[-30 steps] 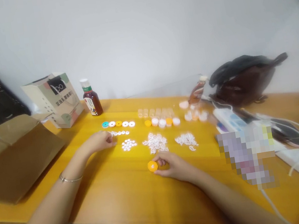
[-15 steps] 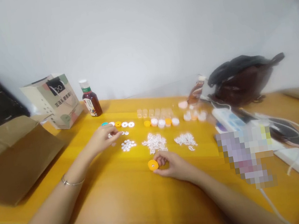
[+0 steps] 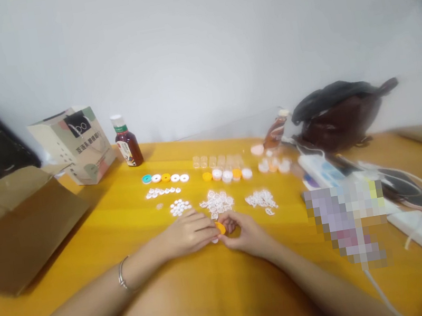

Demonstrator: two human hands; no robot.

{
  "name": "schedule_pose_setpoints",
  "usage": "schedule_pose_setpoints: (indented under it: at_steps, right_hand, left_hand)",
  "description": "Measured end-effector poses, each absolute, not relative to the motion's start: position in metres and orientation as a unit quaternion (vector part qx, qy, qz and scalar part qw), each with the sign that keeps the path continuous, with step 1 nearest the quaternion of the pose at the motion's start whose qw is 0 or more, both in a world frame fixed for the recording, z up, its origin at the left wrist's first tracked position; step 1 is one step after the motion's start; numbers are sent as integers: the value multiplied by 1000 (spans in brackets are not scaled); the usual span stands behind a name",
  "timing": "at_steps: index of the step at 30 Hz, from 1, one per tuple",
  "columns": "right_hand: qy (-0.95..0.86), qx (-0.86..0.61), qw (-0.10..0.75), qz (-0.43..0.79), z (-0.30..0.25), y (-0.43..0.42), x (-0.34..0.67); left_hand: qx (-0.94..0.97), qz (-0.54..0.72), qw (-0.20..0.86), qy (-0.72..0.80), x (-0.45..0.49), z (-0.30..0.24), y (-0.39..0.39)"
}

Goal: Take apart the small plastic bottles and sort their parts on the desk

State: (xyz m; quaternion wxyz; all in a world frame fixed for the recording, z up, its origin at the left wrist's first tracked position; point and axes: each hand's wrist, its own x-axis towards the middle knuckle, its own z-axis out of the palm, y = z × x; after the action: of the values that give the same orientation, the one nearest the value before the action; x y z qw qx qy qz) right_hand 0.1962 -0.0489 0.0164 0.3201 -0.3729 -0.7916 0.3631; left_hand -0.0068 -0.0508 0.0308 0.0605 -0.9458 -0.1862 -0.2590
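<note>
Both of my hands meet over the yellow table [image 3: 199,283] at an orange round cap [image 3: 220,227]. My right hand [image 3: 245,234] pinches the cap from the right. My left hand [image 3: 188,232] has its fingertips pressed together against the cap's left side, and whatever small piece they may hold is hidden. Just beyond the hands lie heaps of small white plastic pieces [image 3: 217,202], a cluster of white discs [image 3: 180,206] and a row of coloured rings [image 3: 165,177].
A brown cardboard box [image 3: 17,226] fills the left. A paper bag [image 3: 76,144] and a dark drink bottle [image 3: 127,147] stand at the back. Small clear vials and caps [image 3: 226,169], a power strip [image 3: 323,169], cables and a dark bag [image 3: 342,113] lie to the right.
My left hand left the small white pieces at the back left and came down to the orange cap held by my right hand. The right hand tilted the cap toward it.
</note>
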Motion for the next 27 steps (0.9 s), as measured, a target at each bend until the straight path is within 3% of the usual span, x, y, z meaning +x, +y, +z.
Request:
schedule_pose_setpoints:
  at_steps: [12,18,27]
  right_hand:
    - [-763,-371,337,409,14,-48,197]
    - [-717,-420,375,411,15,-42,201]
    - [-710,-418,418,382,18,-39,208]
  left_hand:
    - [-949,-245,28,-195,-14,38,-43]
    - [-896,-308,42,-316,-25,33,26]
    - [-883,-262,55,-386,-10,11,95]
